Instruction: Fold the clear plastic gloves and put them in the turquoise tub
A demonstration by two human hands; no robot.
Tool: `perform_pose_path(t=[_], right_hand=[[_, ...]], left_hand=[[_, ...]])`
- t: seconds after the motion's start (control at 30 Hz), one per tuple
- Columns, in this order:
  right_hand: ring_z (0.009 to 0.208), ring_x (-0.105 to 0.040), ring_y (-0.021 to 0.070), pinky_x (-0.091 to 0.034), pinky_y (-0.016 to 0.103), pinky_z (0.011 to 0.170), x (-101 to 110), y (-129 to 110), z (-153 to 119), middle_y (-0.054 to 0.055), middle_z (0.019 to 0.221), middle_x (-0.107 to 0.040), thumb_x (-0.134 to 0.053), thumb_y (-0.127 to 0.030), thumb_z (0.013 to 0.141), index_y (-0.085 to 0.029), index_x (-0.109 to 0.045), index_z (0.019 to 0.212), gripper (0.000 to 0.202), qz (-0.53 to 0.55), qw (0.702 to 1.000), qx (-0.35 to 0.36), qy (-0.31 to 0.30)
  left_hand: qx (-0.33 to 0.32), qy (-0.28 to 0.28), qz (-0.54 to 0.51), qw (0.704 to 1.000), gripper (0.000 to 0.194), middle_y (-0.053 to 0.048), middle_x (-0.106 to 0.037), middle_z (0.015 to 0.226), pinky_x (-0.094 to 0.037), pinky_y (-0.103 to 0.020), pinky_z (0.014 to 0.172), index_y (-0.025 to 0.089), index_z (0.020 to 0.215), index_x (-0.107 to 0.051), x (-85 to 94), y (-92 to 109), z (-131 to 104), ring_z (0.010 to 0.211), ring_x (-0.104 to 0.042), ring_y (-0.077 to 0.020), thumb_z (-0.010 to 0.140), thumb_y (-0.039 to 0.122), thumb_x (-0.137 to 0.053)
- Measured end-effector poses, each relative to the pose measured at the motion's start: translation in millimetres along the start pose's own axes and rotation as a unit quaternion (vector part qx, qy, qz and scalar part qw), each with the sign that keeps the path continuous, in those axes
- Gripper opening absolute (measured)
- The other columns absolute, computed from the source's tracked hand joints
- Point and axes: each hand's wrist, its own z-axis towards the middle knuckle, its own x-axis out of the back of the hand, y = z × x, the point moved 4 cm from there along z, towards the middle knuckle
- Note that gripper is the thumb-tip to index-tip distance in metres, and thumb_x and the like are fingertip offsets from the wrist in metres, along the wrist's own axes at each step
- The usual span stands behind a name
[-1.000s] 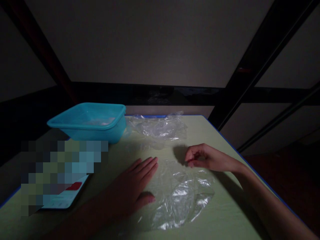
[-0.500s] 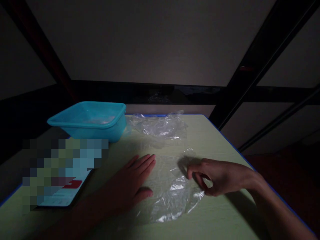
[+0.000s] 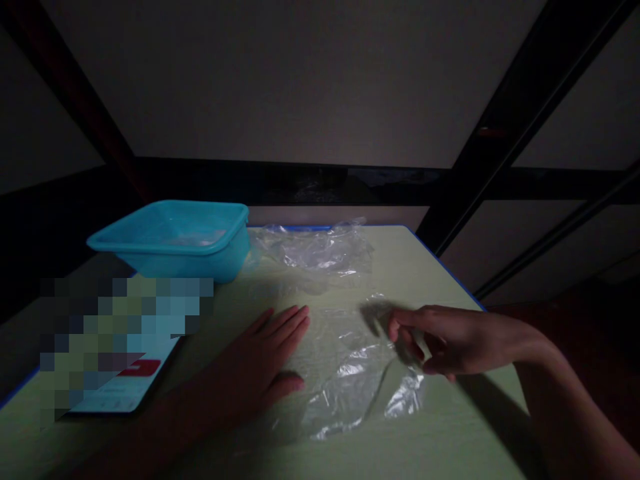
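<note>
A clear, thin plastic film [image 3: 345,383] lies spread on the near part of the pale table [image 3: 425,267], between the two hands; it is creased, with bright white glints along its lower and right folds and an almost invisible upper left part. The left hand [image 3: 273,353] rests flat at its left side, fingers straight and close together, thumb spread away. The right hand [image 3: 440,340] is over its right side, fingers bent and thumb turned in toward them with a narrow gap; whether they grip the film cannot be told. Compared with half a second ago, the right hand sits a little farther right and slightly higher, and the film's glossy right part has moved rightward too, while the left hand has hardly moved. Beyond lies a second crumpled clear plastic piece [image 3: 323,253], near a blue basin [image 3: 233,257] whose pale contents are hard to make out. Blocky pixels hide most of a device with a lit screen [image 3: 125,395] at left. Both forearms are cut off by the frame, and the film's left margin fades into the tabletop.
</note>
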Motion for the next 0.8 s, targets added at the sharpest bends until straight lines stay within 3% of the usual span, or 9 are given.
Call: perform_pose_path(t=[0.2,0.4,0.6,0.8], right_hand=[[0.050,-0.050,0.0091,-0.041,0.020,0.043,10.8,19.8,7.4,-0.001,0.067,-0.049,-0.046,-0.013,0.077,-0.015,-0.050,0.087,0.012,0.005,0.997,-0.026,0.073],[0.059,-0.049,0.0109,-0.041,0.023,0.052,15.8,10.6,17.3,0.002,0.067,-0.053,-0.041,-0.016,0.082,-0.015,-0.049,0.080,0.009,-0.040,0.990,0.016,0.132],[0.060,-0.048,0.0103,-0.039,0.022,0.055,12.3,6.8,24.4,0.002,0.068,-0.055,-0.040,-0.014,0.082,-0.015,-0.048,0.079,0.008,-0.013,0.990,0.037,0.133],[0.063,-0.050,0.0109,-0.041,0.024,0.058,8.0,7.8,29.3,0.004,0.071,-0.057,-0.038,-0.011,0.082,-0.014,-0.048,0.083,0.011,0.001,0.990,0.050,0.129]], left_hand=[[-0.014,0.035,-0.004,0.999,0.067,-0.013,-0.021,0.149,-0.020,-0.047,0.109,0.015,0.142,-0.016,-2.0,-1.8,-2.4,0.136,-0.019,-0.0257,0.086,0.033,-0.048],[-0.073,0.094,-0.011,0.993,0.066,-0.010,-0.023,0.149,-0.020,-0.048,0.110,0.020,0.144,-0.008,2.8,-0.6,-4.3,0.136,-0.020,-0.0264,0.090,0.034,-0.044],[-0.141,0.107,0.010,0.984,0.051,-0.010,-0.042,0.140,-0.016,-0.045,0.111,0.018,0.139,-0.024,10.8,10.2,-5.6,0.132,-0.031,-0.0223,0.093,0.037,-0.038],[-0.165,0.120,0.020,0.979,0.042,-0.012,-0.051,0.131,-0.014,-0.044,0.112,0.015,0.132,-0.036,15.3,13.4,-7.4,0.126,-0.041,-0.0211,0.095,0.035,-0.034]])
